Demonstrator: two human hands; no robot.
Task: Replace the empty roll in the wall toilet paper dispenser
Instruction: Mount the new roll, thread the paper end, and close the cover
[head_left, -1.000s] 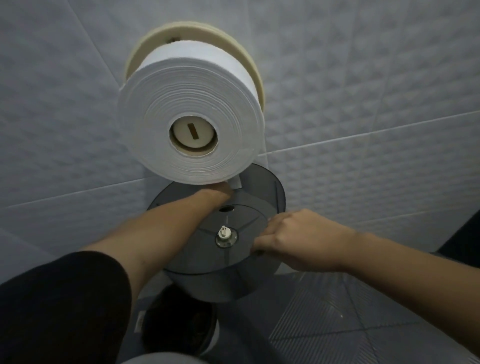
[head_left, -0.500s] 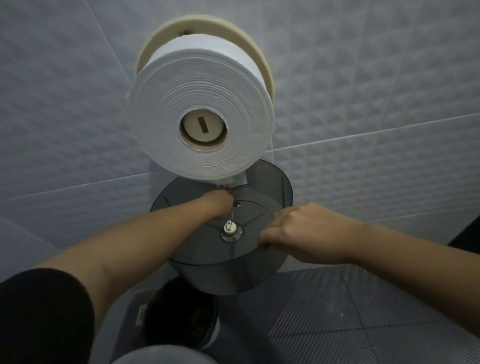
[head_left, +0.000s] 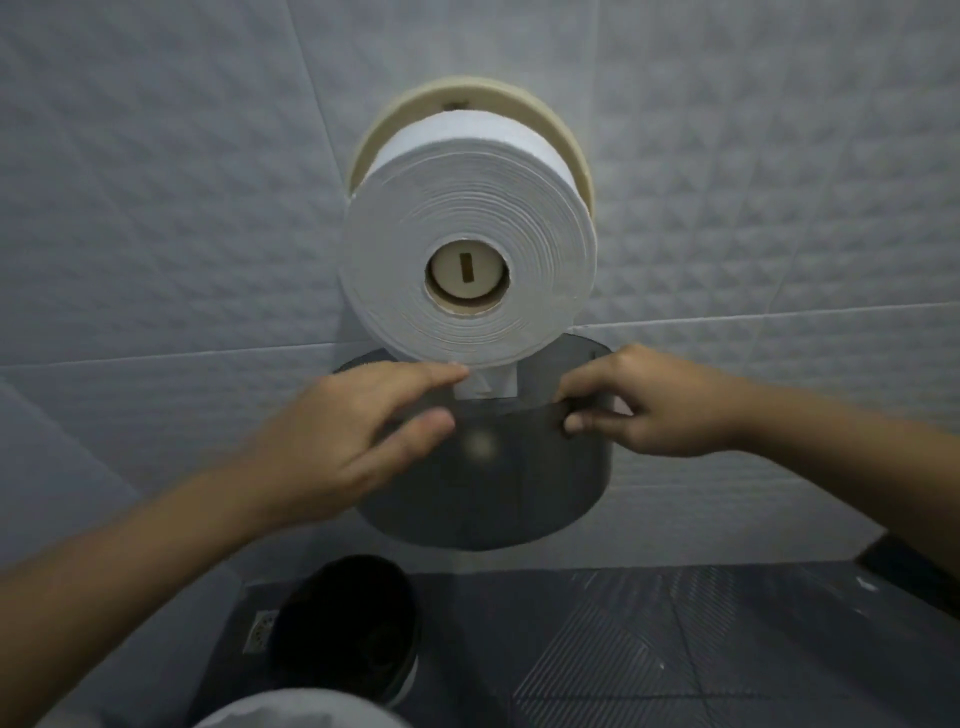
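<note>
Full white roll (head_left: 467, 270) on cream backplate (head_left: 566, 140); grey cover (head_left: 498, 488) (translucent) hangs open below.

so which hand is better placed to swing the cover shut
Right hand: its fingers already pinch the smoky grey plastic cover's rim. The open left hand only rests on it.

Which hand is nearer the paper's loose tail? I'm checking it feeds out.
Left. The left hand has fingertips beside the tail; the right hand grips the cover's edge farther off.
</note>
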